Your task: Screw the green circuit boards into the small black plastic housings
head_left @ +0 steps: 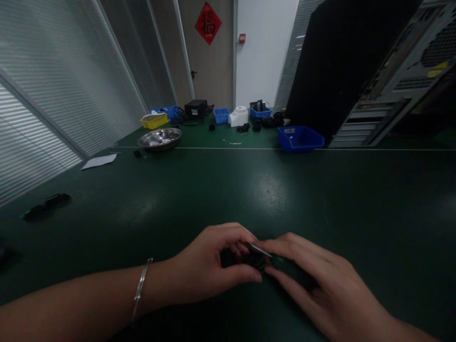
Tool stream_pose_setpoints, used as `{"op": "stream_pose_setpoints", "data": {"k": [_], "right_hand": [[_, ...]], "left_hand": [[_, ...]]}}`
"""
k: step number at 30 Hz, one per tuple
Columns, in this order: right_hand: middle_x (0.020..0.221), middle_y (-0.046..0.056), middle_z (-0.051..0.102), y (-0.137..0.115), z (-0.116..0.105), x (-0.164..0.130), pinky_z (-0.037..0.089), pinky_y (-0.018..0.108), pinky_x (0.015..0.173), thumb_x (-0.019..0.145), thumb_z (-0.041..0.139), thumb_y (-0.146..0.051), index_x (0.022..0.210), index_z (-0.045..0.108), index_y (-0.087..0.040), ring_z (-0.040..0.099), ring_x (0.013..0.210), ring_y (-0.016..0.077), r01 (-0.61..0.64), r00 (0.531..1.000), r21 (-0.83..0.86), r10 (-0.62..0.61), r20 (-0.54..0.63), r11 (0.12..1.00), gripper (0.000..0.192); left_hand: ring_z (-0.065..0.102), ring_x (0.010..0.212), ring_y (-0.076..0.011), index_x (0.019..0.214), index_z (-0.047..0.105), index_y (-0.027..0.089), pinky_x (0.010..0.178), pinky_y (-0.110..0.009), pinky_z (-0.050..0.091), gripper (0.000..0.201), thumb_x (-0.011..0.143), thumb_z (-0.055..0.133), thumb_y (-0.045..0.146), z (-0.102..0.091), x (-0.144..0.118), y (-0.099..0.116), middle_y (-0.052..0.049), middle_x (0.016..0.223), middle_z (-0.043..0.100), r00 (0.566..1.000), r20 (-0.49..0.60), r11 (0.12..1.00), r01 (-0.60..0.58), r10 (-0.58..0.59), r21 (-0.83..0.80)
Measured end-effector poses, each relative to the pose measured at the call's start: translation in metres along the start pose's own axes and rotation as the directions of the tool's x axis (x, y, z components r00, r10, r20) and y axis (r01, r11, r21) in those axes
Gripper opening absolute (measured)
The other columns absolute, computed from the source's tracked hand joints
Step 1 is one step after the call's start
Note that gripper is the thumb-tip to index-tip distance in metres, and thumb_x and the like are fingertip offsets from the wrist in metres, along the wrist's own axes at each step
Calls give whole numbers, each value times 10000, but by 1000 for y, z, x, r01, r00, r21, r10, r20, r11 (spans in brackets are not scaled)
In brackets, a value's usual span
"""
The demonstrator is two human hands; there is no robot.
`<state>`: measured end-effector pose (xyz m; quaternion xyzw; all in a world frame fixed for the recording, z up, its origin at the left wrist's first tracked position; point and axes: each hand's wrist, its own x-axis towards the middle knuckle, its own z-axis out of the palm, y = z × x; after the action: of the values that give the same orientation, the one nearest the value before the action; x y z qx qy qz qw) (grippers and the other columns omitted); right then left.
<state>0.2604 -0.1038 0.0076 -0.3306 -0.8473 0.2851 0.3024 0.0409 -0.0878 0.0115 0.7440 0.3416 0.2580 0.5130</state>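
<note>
Both of my hands meet low in the middle of the dark green table (pixel 270 190). My left hand (pixel 210 266), with a thin bracelet at the wrist, curls its fingers and thumb around a small black part (pixel 253 259) with a thin shiny edge on top. My right hand (pixel 313 280) pinches the same part from the right with fingertips and thumb. Most of the part is hidden by the fingers, so its shape is unclear.
Far across the table stand a metal bowl (pixel 160 138), a yellow bin (pixel 154 121), blue bins (pixel 300 138), a black box (pixel 195 108) and a white housing (pixel 238 116). An open computer case (pixel 402 80) leans at the right. A paper sheet (pixel 99 161) and black parts (pixel 46 205) lie left.
</note>
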Motion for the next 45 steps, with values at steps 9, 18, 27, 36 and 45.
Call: {"op": "stream_pose_setpoints", "data": {"k": [9, 18, 27, 36, 45], "right_hand": [[941, 10, 683, -1, 3, 7, 551, 258, 758, 845, 624, -99, 1046, 649, -261, 669, 886, 176, -188, 980, 153, 196, -36, 970, 259], [909, 35, 701, -4, 3, 16, 556, 315, 765, 806, 633, -160, 975, 680, -231, 669, 863, 207, -312, 944, 253, 329, -25, 916, 188], [885, 33, 740, -8, 2, 16, 594, 284, 722, 788, 630, -184, 947, 693, -232, 709, 875, 216, -330, 924, 334, 374, -75, 883, 177], [879, 27, 736, -7, 3, 14, 584, 280, 732, 822, 600, -193, 1005, 677, -229, 704, 853, 199, -311, 936, 314, 347, -64, 897, 201], [840, 9, 663, 3, -3, 7, 369, 185, 341, 878, 542, -282, 1104, 620, -203, 435, 396, 61, -433, 879, 398, 477, -13, 809, 252]], "left_hand": [[615, 859, -165, 1057, 626, 127, 769, -296, 503, 218, 842, 627, 170, 4, -2, -4, -92, 1025, 640, 1000, -2, 998, -8, 7, -56], [624, 914, -174, 1040, 593, 150, 820, -322, 496, 224, 822, 637, 127, 7, 0, -4, -77, 1026, 652, 995, -62, 970, 65, -81, -234], [625, 901, -161, 1102, 630, 169, 802, -306, 482, 251, 852, 637, 187, 6, 4, -7, -70, 1042, 668, 987, -7, 921, 145, -158, -361], [626, 817, -144, 997, 624, 136, 751, -285, 495, 175, 827, 652, 162, 2, 4, -9, -65, 945, 676, 984, -101, 918, 95, -144, -385], [687, 915, -190, 899, 596, 111, 879, -315, 528, 116, 883, 499, 50, -62, 30, -19, -118, 966, 712, 624, -725, 826, -218, -292, -520]]}}
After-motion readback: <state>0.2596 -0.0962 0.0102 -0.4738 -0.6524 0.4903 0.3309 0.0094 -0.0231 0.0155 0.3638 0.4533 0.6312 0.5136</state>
